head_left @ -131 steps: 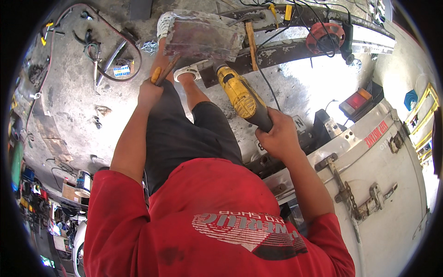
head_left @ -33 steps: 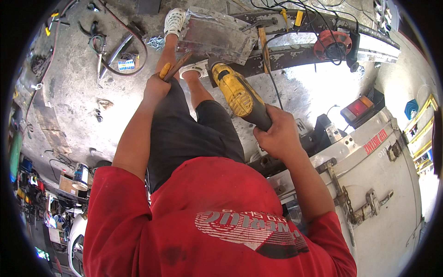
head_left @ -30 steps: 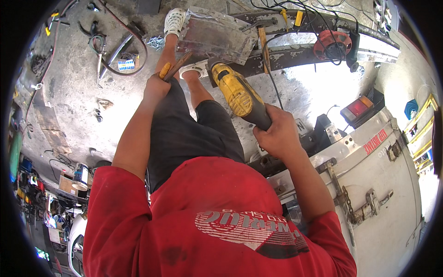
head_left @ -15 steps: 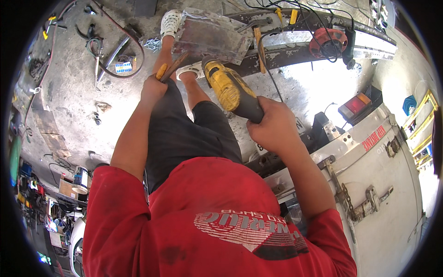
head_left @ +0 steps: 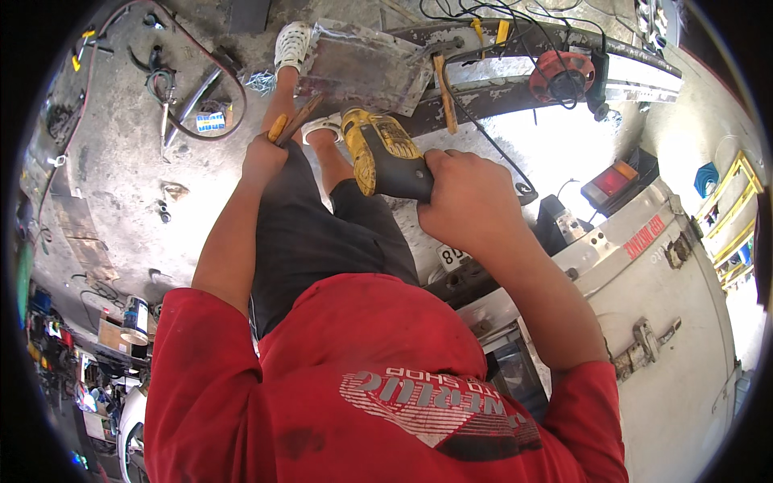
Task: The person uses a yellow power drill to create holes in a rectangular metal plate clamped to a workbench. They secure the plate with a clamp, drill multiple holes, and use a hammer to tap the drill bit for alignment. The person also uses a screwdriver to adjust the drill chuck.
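My right hand (head_left: 471, 193) is closed around the dark grip of a worn yellow-and-black power drill (head_left: 378, 149), held out in front of my thighs. Its front end faces away from me, and I cannot make out a bit. My left hand (head_left: 264, 159) grips a slim brown tool (head_left: 301, 117) with a rounded yellow end (head_left: 279, 127); its exact kind is unclear. Both tools are in the air, apart from each other. Beyond them, a scuffed metal sheet (head_left: 362, 64) lies across a long dark metal bumper (head_left: 475, 109) on the floor.
A wooden-handled hammer (head_left: 447, 95) rests by the sheet. A red round tool (head_left: 561, 78) with black cables sits on the bumper. To the right stands a white vehicle panel (head_left: 668, 322) with a red tail light (head_left: 609, 183). A hose (head_left: 243, 88) and hand tools lie at left.
My right hand has turned the drill, bringing its grip more level and its body slightly left. A dark cable end now shows beyond my right wrist. My left hand keeps its hold, nearly still.
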